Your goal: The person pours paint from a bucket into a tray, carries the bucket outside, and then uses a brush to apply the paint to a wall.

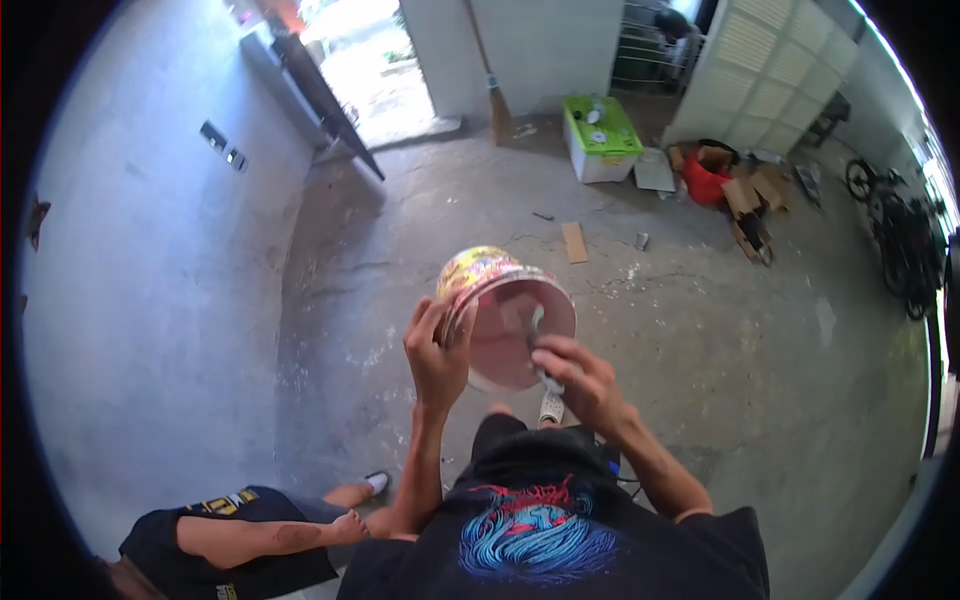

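Note:
A round bucket with a colourful printed outside is tilted so that its mouth faces me. Its inside is coated pinkish. My left hand grips the bucket by the rim on its left side, fingers on the outer wall. In my right hand, closed in front of the bucket's mouth, is a tool with a pale handle; its upper part reaches over the opening, and I cannot tell its kind. A light patch shows on the inner wall beside it.
Another person is close on my left, one arm stretched toward me. Farther off are a broom, a green-lidded box, a red bag among cardboard, and a motorcycle. A cardboard piece lies on the stained floor.

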Tool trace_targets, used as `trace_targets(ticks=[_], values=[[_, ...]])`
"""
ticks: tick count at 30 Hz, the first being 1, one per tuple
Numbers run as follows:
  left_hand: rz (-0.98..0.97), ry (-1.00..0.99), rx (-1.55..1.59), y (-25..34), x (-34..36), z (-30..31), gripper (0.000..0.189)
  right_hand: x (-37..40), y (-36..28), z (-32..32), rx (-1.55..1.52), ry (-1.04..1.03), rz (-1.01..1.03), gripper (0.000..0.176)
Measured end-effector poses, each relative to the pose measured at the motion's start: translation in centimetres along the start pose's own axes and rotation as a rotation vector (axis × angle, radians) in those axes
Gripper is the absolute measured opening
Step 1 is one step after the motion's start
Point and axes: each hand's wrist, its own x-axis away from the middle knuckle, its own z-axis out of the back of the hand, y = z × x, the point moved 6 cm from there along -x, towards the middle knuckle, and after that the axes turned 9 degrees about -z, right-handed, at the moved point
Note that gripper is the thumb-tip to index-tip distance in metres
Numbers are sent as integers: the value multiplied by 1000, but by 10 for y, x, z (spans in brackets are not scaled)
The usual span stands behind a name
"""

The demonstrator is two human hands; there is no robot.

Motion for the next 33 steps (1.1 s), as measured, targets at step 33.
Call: trace_targets(ticks=[33], values=[[233,437,-39,-508,-645,-69,25,-817,386,-159,-180,-115,50,35]])
